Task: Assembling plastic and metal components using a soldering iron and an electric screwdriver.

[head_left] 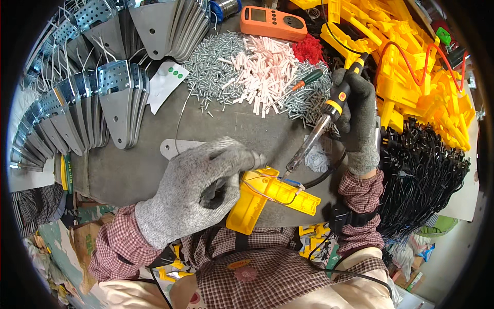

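Note:
My right hand (357,116), in a dark-palmed grey glove, grips a soldering iron (333,107) by its black and yellow handle. The iron slants down to the left, its tip at thin wires on a yellow plastic housing (246,210). That housing lies at the table's near edge, with a blue part (292,182) and pinkish wires in its arm. My left hand (198,185), in a grey knit glove, is closed in a pinch by the housing's upper end. What its fingertips hold is hidden. A thin wire (178,121) runs down the table and passes behind this hand.
Grey metal plates (117,110) stand in rows at left. Screws (213,64), pale sleeves (265,67), a screwdriver (309,78) and an orange multimeter (272,23) lie at the back, near a wire spool (225,7). Yellow housings (401,87) and black cables (422,180) pile up at right.

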`<state>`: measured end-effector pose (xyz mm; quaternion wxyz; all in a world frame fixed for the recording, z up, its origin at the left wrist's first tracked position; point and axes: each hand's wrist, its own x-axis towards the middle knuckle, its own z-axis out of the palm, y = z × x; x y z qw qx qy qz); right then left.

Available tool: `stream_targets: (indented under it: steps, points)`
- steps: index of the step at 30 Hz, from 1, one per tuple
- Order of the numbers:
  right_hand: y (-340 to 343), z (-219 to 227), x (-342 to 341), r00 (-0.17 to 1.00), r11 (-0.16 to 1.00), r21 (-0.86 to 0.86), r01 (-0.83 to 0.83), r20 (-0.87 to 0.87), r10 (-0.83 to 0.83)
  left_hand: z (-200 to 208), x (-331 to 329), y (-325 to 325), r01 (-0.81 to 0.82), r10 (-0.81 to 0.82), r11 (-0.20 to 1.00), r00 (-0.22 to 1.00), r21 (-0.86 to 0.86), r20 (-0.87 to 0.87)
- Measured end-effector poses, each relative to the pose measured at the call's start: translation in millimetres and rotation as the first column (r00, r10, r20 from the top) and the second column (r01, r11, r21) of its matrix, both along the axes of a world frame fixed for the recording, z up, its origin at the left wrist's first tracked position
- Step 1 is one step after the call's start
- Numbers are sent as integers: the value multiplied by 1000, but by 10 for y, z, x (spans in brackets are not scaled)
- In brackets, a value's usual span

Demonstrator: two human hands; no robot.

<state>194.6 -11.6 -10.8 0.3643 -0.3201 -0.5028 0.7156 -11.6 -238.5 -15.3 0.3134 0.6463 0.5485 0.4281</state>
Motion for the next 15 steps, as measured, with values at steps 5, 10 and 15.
stream_targets:
  steps: [5, 10, 15]
  points:
    - [-75, 17, -60, 995, 1000, 24, 18, 97, -20, -149, 98, 80, -34, 33, 998, 999, 59, 20]
    - [-16, -64, -38, 995, 1000, 9, -15, 98, 14, -18, 125, 99, -50, 48, 998, 998, -47, -35]
    - [-43, -33, -59, 986, 1000, 29, 5, 165, -10, -42, 127, 114, -10, 12, 999, 1000, 46, -28]
